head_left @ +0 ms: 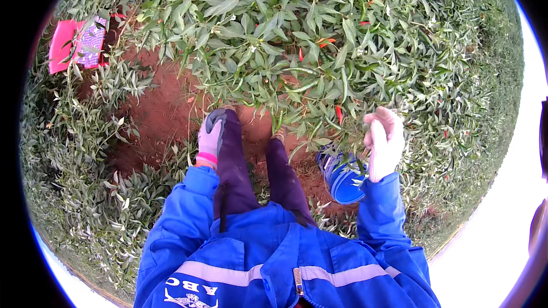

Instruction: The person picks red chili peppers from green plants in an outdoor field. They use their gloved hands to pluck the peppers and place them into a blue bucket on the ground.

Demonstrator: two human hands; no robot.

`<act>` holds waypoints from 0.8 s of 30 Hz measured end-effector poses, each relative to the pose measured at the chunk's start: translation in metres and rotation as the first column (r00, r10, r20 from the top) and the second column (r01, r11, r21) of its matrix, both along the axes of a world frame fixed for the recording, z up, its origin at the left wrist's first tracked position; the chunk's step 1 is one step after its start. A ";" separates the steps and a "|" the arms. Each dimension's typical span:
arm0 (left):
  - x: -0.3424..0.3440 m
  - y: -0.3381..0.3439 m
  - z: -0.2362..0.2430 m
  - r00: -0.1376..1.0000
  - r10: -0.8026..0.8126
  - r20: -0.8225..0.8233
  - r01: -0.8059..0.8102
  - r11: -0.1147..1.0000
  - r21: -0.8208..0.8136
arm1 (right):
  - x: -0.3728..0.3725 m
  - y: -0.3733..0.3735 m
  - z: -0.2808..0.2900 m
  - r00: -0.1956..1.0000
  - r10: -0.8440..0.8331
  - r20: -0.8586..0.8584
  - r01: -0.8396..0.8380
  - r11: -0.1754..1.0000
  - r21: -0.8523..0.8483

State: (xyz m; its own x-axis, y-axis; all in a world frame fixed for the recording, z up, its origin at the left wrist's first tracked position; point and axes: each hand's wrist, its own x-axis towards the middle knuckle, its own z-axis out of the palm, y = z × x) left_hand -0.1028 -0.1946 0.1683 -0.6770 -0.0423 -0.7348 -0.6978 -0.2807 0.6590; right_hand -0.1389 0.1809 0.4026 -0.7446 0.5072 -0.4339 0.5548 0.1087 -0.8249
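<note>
My left hand (211,134), in a pale purple glove with dark grey fingers, is beside my left knee. Its fingers are curled in, and whatever they hold, if anything, is hidden. On the right, my right hand (386,141) wears a whitish glove and hovers at the edge of a chilli plant (268,28). Its fingers are bent, with a gap between them and the thumb; nothing shows in the gap. Nearest to it hangs a red chilli (339,114) among the leaves. Green chillies (345,83) hang farther in.
A blue bucket (347,187) stands by my right forearm, partly covered by leaves. Reddish soil (162,94) shows between the rows. At the far left, a bright pink object (61,47) with a purple patterned piece (91,43) sits among plants. Dense foliage surrounds my legs.
</note>
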 end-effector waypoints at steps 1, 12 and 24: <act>0.000 0.004 -0.004 0.999 0.027 0.043 -0.028 0.999 0.021 | 0.006 0.005 -0.010 0.937 0.346 -0.043 -0.314 0.890 0.330; 0.012 0.030 -0.053 0.981 0.193 0.037 -0.193 0.981 0.010 | -0.027 -0.021 -0.038 0.435 0.775 0.458 -0.725 0.000 0.689; 0.020 0.042 -0.094 0.898 0.439 0.006 -0.439 0.897 0.047 | -0.015 -0.002 -0.084 0.474 0.675 0.565 -0.725 -0.064 0.686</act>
State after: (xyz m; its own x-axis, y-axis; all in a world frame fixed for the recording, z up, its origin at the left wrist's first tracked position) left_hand -0.0825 -0.1531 0.0748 -0.6009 -0.3027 -0.7398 -0.4935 -0.5876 0.6412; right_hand -0.1539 0.1789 0.3191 -0.9376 -0.2165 -0.2720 -0.2276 0.9737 0.0095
